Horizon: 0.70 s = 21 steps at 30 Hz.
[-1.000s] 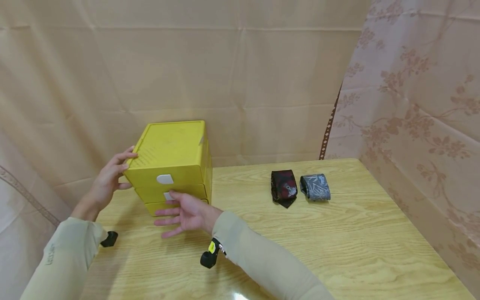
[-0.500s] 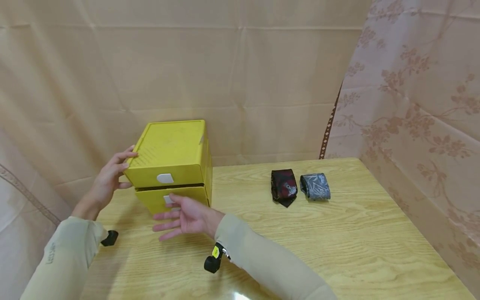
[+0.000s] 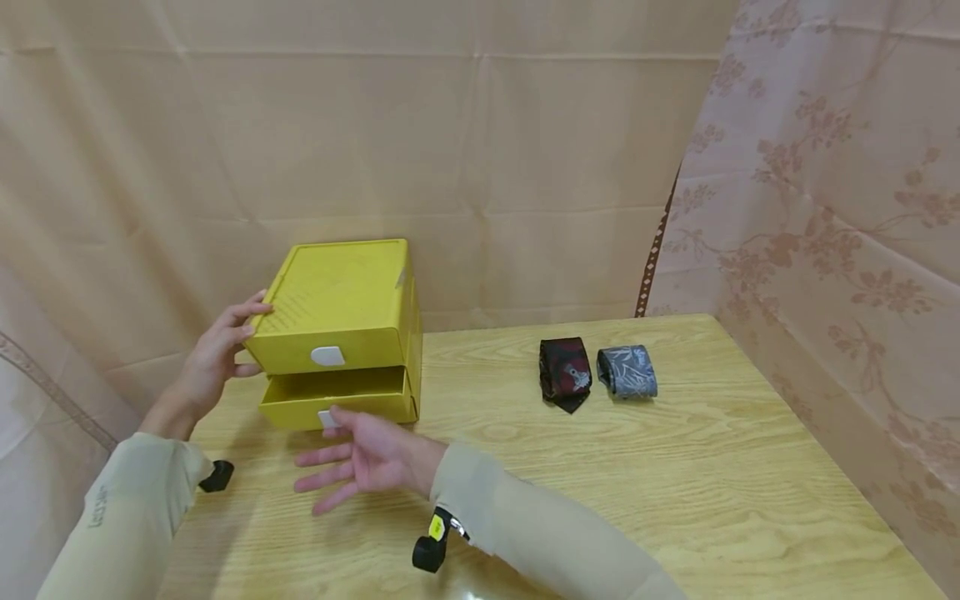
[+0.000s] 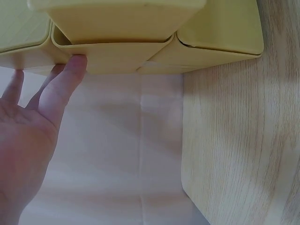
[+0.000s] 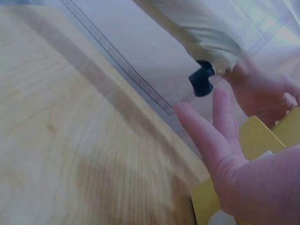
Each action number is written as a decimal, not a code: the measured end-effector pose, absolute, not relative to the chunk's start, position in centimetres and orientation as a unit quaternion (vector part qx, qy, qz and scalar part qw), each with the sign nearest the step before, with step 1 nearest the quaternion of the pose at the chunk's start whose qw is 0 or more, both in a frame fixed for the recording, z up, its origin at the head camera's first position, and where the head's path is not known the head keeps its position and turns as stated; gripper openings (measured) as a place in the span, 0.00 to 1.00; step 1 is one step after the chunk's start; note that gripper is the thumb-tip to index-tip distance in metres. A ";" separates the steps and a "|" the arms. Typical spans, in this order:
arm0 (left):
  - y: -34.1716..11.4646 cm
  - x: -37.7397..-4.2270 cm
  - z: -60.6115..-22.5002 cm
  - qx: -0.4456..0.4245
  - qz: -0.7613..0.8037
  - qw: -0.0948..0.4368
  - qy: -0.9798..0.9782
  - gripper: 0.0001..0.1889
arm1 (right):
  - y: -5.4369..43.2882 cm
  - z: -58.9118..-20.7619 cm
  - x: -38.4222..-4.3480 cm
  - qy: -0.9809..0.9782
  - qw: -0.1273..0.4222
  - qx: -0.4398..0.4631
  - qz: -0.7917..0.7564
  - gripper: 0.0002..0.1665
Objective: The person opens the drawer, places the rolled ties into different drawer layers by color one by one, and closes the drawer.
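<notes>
Left hand point(image 3: 208, 360) outstretched at left edge of yellow cabinet point(image 3: 333, 287), right hand point(image 3: 375, 456) pinching tab point(image 3: 326, 419) on jutting drawer point(image 3: 295, 414)

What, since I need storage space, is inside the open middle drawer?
In the middle drawer, only some yellow interior shows; its front and the top drawer cover the rest.

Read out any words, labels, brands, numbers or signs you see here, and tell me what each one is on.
Nothing reads with certainty.
Left sleeve: dark lettering, too blurred to spell out.
Yellow sticker by the right cuff: marks too small to read.
Grey tie: pale marks, letters or pattern, I cannot tell.
Yellow drawer box: faint marks on top, unreadable.
</notes>
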<state>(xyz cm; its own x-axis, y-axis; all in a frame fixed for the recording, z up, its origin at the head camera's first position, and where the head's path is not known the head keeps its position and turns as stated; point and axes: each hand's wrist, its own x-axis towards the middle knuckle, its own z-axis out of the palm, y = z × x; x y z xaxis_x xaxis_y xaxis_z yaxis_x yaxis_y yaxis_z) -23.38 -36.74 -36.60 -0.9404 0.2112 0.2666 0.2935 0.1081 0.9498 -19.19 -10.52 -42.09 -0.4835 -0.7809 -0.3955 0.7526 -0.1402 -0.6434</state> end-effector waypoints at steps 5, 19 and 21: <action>-36.7 -23.4 -36.6 -0.164 -0.645 0.032 -0.745 0.18 | -10.4 -42.2 -18.1 0.420 0.516 -0.018 -0.746 0.33; -37.0 -23.4 -36.7 -0.168 -0.629 0.031 -0.759 0.18 | -10.0 -42.2 -13.9 0.417 0.510 -0.003 -0.752 0.28; -37.0 -23.5 -36.8 -0.170 -0.628 0.032 -0.759 0.18 | -9.8 -42.2 -13.4 0.420 0.510 -0.006 -0.751 0.27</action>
